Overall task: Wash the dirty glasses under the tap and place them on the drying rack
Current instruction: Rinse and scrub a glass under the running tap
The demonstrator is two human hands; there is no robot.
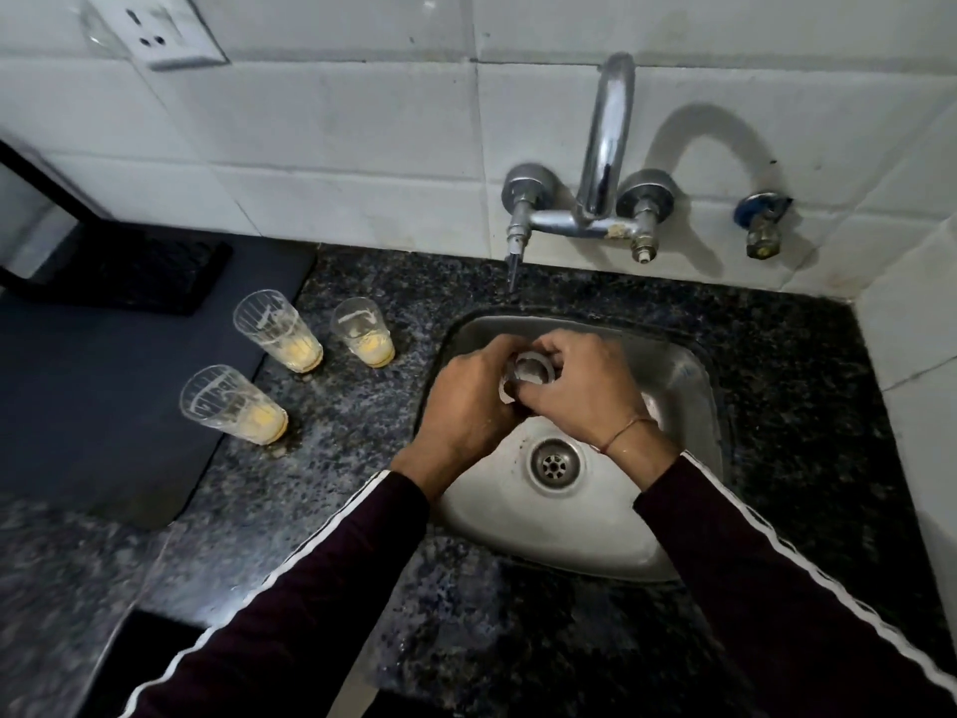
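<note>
White tiled wall (331, 147) ran behind everything, with a socket plate (155, 31) high on the left. Below it lay a speckled dark granite counter (362, 458), and on its left part a dark mat (103, 396) with a black ribbed tray (140, 272) at its back. The steel sink (683, 375) sat sunk into the counter, its drain (555, 464) near the middle. A chrome tap (606, 147) rose from the wall above the sink, with a blue-collared valve (761, 220) off to its right.

Three dirty glasses stood on the counter left of the sink, each with yellowish dregs at the bottom: the nearest glass (233, 406) at the mat's edge, the rear left glass (279, 331) behind it, and the rear right glass (362, 331) closest to the sink.

Over the basin, both dark sleeves reached in. The left hand (466, 401) and right hand (585, 386) had fingers curled round a fourth glass (533, 367), held between them above the drain, mostly hidden by the fingers.
</note>
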